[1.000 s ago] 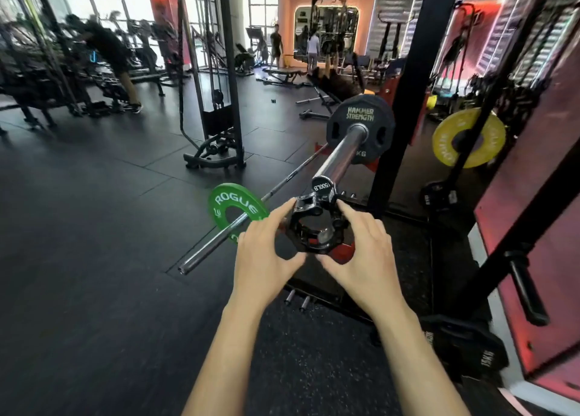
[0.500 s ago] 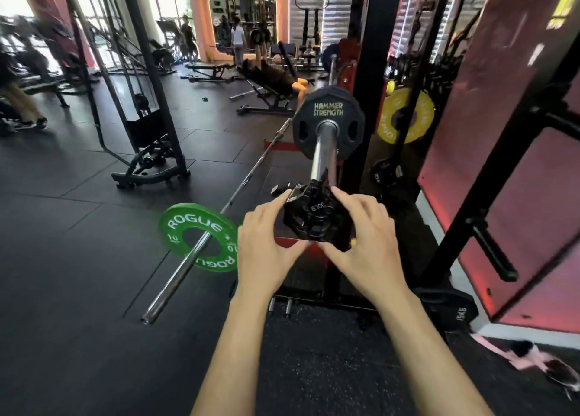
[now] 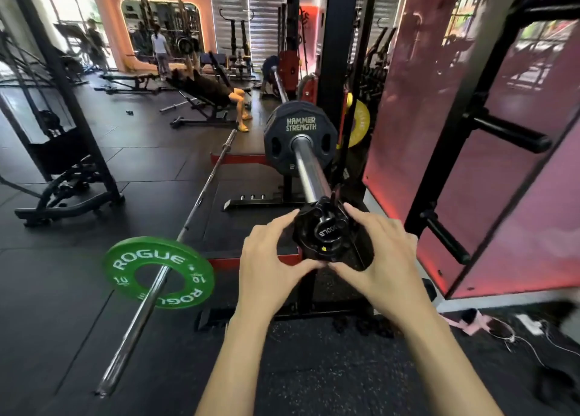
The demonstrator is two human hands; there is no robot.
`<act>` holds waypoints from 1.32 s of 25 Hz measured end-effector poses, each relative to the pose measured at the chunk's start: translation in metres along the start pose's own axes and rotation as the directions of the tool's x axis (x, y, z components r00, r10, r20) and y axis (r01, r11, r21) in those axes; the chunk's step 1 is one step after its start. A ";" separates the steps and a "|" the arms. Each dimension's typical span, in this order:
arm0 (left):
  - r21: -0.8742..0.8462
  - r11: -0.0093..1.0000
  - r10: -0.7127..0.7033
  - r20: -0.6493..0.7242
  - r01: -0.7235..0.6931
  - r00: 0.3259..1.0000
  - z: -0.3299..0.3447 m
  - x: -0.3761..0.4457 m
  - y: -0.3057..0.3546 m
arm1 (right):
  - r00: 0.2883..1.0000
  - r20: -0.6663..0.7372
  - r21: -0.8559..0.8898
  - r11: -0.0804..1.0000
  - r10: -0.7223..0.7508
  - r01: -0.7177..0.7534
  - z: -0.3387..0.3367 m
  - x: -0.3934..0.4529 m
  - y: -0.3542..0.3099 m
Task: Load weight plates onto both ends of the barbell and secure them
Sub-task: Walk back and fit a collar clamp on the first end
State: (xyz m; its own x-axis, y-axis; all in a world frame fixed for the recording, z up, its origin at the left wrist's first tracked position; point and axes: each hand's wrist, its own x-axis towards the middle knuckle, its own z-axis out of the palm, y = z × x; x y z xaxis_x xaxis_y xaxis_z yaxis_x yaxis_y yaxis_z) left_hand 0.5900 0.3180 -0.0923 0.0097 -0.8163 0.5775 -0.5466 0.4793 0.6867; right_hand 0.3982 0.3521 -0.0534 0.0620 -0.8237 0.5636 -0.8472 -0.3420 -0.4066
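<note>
We grip the black collar (image 3: 324,235) with both hands — left (image 3: 270,265), right (image 3: 381,258) — at the barbell sleeve's (image 3: 309,170) near end.

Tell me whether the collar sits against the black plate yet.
Not yet. The collar sits at the bar's near tip, with bare sleeve showing between it and the black plate.

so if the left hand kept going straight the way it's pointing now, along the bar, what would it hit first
Probably the black Hammer Strength plate. The left hand grips the collar at the sleeve tip, and bare sleeve runs between collar and plate, though depth is hard to judge.
</note>
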 end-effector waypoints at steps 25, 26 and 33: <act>0.040 0.999 -0.006 -0.031 0.007 0.999 0.038 0.044 -0.033 | 0.995 -0.095 0.058 0.998 -0.010 0.016 0.047 0.058 0.045; 0.046 0.999 -0.024 -0.043 0.026 0.999 0.042 0.052 -0.038 | 0.997 -0.081 0.064 0.998 -0.016 0.021 0.052 0.070 0.050; 0.081 0.989 -0.118 -0.092 0.125 0.989 0.072 0.124 -0.060 | 0.997 -0.007 0.126 0.989 -0.072 0.073 0.091 0.151 0.091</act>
State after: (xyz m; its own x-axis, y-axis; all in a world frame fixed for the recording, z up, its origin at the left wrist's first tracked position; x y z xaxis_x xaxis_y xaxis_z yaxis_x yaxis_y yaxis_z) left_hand 0.5641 0.1649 -0.0941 0.1512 -0.8339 0.5307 -0.6073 0.3452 0.7155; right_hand 0.3788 0.1554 -0.0705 0.1193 -0.7935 0.5968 -0.7669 -0.4554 -0.4522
